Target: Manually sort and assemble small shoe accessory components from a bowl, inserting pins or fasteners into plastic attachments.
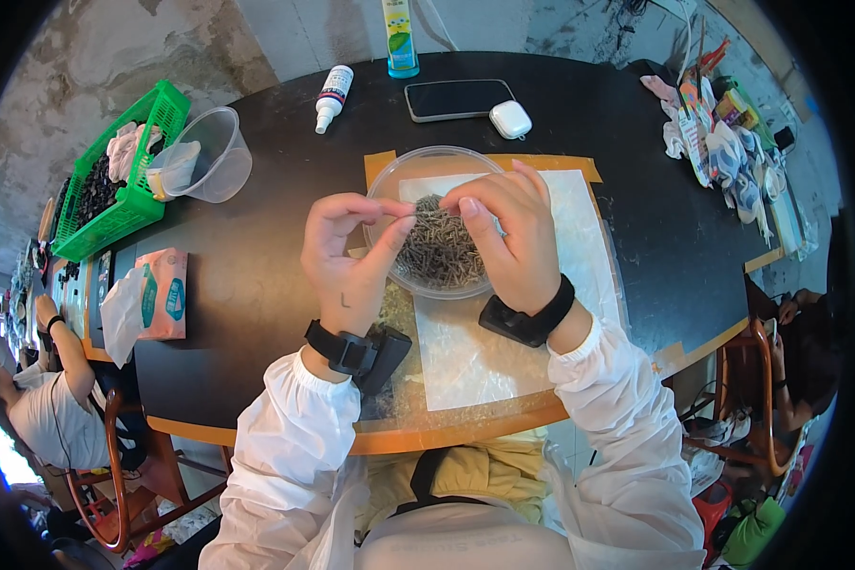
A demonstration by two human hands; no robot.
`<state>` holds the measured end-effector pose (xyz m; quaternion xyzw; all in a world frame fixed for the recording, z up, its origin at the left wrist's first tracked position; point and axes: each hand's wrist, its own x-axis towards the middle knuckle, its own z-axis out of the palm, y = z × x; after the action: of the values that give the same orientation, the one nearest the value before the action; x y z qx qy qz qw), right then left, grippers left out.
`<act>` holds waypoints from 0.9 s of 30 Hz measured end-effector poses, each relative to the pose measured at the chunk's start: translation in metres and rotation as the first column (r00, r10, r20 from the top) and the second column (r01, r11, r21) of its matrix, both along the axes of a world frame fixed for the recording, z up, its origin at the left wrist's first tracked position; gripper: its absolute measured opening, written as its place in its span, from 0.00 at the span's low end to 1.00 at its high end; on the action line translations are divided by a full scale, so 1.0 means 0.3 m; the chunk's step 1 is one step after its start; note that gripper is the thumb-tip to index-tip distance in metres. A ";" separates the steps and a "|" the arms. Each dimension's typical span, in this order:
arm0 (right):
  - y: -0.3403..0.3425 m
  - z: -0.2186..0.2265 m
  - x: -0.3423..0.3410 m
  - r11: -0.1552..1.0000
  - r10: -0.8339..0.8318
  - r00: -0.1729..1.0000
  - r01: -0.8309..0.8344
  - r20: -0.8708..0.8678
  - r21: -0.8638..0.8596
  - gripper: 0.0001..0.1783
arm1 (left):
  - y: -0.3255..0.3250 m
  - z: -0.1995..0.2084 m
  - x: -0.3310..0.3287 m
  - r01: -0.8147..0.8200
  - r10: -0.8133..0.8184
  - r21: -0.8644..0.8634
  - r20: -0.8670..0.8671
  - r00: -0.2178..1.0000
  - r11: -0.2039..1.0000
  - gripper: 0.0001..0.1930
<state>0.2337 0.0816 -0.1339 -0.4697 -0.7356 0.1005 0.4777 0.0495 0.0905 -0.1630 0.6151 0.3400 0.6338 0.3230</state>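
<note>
**Both hands pinch above a bowl of small dark screws**

The clear round plastic bowl (434, 223), filled with small dark grey screws (440, 255), sits on the black oval surface (256, 285) directly under both hands. The left hand (347, 261) lies at the bowl's 9 o'clock, thumb and forefinger pinched narrow. The right hand (511, 242), at 3 o'clock, is likewise pinched; what either holds is too small to tell.
</note>
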 end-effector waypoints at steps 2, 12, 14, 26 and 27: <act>-0.004 0.017 -0.009 1.000 0.002 1.000 -0.002 -0.004 0.029 0.07 | 0.002 0.002 0.000 -0.023 0.023 -0.015 0.026 0.999 1.000 0.17; 0.002 0.003 -0.001 0.997 0.013 1.000 -0.015 0.024 0.076 0.03 | -0.003 0.022 -0.001 -0.011 0.014 0.025 -0.116 0.993 1.000 0.20; 0.002 0.004 -0.001 0.997 0.019 1.000 -0.021 0.025 0.076 0.03 | 0.003 0.021 -0.002 0.027 -0.015 0.070 -0.168 0.986 0.997 0.19; 0.006 0.009 -0.001 0.993 0.057 0.998 -0.058 0.016 0.099 0.03 | -0.011 0.030 0.008 0.025 -0.027 -0.020 -0.112 0.993 1.000 0.22; 0.006 0.011 -0.001 0.991 0.072 0.997 -0.073 0.017 0.108 0.03 | -0.010 0.029 0.008 0.024 -0.026 -0.019 -0.111 0.993 1.000 0.22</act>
<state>0.2335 0.0835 -0.1307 -0.4166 -0.7597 0.0746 0.4937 0.0518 0.0874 -0.1542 0.6509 0.3553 0.5914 0.3168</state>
